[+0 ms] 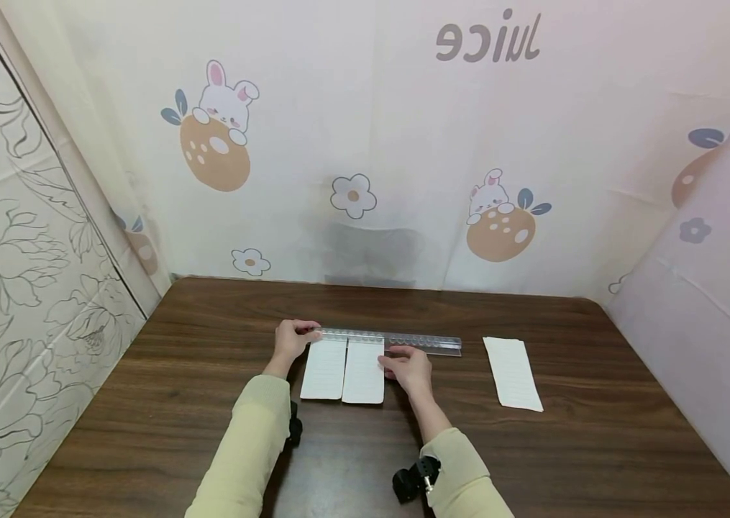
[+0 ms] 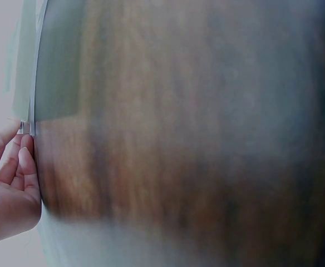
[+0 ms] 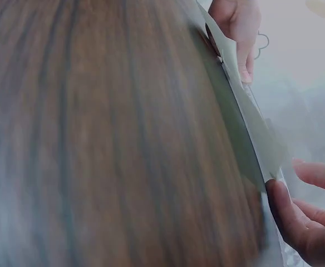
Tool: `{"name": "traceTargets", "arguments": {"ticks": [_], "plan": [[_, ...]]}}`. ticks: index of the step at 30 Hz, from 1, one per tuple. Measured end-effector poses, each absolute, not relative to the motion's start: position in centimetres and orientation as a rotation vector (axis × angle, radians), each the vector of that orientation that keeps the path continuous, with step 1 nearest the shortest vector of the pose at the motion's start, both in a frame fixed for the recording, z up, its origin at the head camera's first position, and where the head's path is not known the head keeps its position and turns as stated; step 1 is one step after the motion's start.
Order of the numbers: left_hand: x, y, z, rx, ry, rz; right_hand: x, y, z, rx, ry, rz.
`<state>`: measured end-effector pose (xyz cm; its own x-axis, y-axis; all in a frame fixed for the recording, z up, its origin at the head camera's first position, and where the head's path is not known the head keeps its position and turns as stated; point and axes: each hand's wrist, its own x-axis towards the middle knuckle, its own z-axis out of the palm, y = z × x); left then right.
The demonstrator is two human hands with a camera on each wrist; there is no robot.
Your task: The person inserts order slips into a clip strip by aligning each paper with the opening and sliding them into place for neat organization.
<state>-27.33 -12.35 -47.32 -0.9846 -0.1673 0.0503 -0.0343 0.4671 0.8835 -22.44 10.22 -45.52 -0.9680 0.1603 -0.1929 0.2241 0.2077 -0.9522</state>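
- Dark wood-grain desk [image 1: 177, 403] carries everything.
- Clear ruler [image 1: 403, 341] lies crosswise near the middle.
- Two paper slips [image 1: 344, 370] lie side by side, touching the ruler.
- Third slip [image 1: 512, 373] lies apart, right.

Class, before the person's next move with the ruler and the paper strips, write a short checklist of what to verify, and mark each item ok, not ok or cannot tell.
1. Left hand has a grip on the left end of the clear ruler: ok.
2. Right hand rests by the ruler's middle, beside the strips: ok.
3. The two paper strips lie side by side with their top edges at the ruler: ok.
4. Strip tops exactly flush with the ruler: cannot tell.
5. The third strip lies apart to the right, clear of the hands: ok.
6. Ruler flat on the table: cannot tell.
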Motion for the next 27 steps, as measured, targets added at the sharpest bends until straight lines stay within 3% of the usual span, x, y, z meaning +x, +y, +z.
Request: {"name": "traceTargets", "arguments": {"ticks": [27], "plan": [[-27.2,-12.4,-47.2,0.159,-2.583,-1.538,-21.5,17.4,-43.3,0.151,2.863,-1.509]]}}
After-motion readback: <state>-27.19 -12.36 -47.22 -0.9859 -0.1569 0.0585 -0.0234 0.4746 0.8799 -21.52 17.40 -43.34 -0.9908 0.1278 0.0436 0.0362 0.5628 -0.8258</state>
